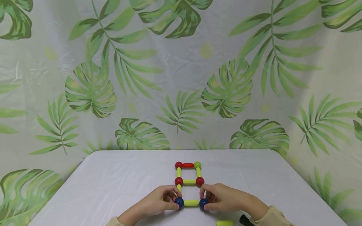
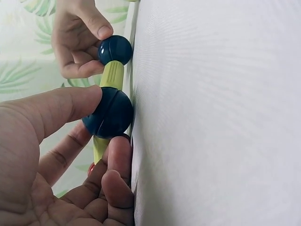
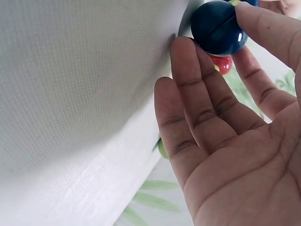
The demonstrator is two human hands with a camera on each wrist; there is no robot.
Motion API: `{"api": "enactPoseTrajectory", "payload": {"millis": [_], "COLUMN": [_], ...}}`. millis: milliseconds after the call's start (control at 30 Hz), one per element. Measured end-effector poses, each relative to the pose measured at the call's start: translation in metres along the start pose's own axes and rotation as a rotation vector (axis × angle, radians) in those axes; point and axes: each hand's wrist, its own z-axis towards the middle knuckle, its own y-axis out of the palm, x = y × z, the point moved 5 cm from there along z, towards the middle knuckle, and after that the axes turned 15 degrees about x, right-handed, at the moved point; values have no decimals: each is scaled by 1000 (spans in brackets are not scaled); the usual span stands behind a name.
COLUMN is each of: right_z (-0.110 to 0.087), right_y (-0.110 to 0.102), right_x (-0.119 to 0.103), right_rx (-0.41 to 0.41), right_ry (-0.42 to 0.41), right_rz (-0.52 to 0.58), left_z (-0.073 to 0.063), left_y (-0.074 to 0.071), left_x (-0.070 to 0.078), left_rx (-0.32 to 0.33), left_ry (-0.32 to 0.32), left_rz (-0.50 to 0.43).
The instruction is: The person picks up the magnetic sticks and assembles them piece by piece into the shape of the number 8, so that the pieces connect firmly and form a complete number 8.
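My left hand [image 1: 161, 200] pinches a dark blue ball [image 1: 179, 204] between thumb and fingers at the near left corner of a ball-and-rod frame on the table. Across from it, my right hand [image 1: 227, 197] pinches a second blue ball [image 3: 218, 28]. A yellow-green rod [image 1: 191, 203] bridges the two blue balls. Another yellow-green rod [image 1: 179, 187] runs from the left blue ball to a red ball [image 1: 178, 181]. Farther back, red balls, a green ball [image 1: 197, 165], a red rod [image 1: 188, 165] and yellow-green rods form a closed rectangle.
A loose yellow-green rod [image 1: 224, 223] lies at the near edge of the view, with a black object [image 1: 245, 220] beside my right sleeve [image 1: 272, 216]. The white-covered table [image 1: 127, 169] ends at a leaf-patterned backdrop [image 1: 181, 78].
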Motion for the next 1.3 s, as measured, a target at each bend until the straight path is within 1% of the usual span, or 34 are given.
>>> {"api": "enactPoseTrajectory", "payload": {"millis": [67, 200, 300, 467, 567, 633, 733, 867, 933, 1033, 1200, 1300], "right_z": [1, 2, 2, 2, 2, 2, 1, -1, -3, -7, -12, -17], "right_y": [0, -1, 0, -1, -1, -1, -1, -3, -5, -8, -13, -14], "right_x": [0, 1, 0, -1, 0, 0, 1, 1, 2, 3, 8, 10], "right_rx": [2, 8, 9, 7, 5, 5, 5, 11, 15, 20, 25, 23], "right_ry": [3, 4, 0, -3, -2, -1, 2, 0, 4, 11, 20, 35], "right_rz": [-3, -9, -8, -4, -5, -6, -4, -8, -9, -4, 2, 4], "left_z": [0, -1, -1, 0, 0, 0, 0, 1, 3, 6, 13, 16], "left_y": [0, 2, 2, -1, -2, -2, -2, -2, -2, -4, -4, -4], "left_x": [0, 0, 0, 0, 0, 2, 3, 3, 3, 3, 1, 1], "left_rx": [1, 26, 26, -8, -33, -35, -15, 28, 44, 57, 59, 58], "left_ry": [-6, -21, -22, 1, 31, 38, 24, -22, -29, -31, -20, -20], "left_rz": [-1, -13, -10, 4, 21, 22, 18, 45, 60, 61, 22, 15]}}
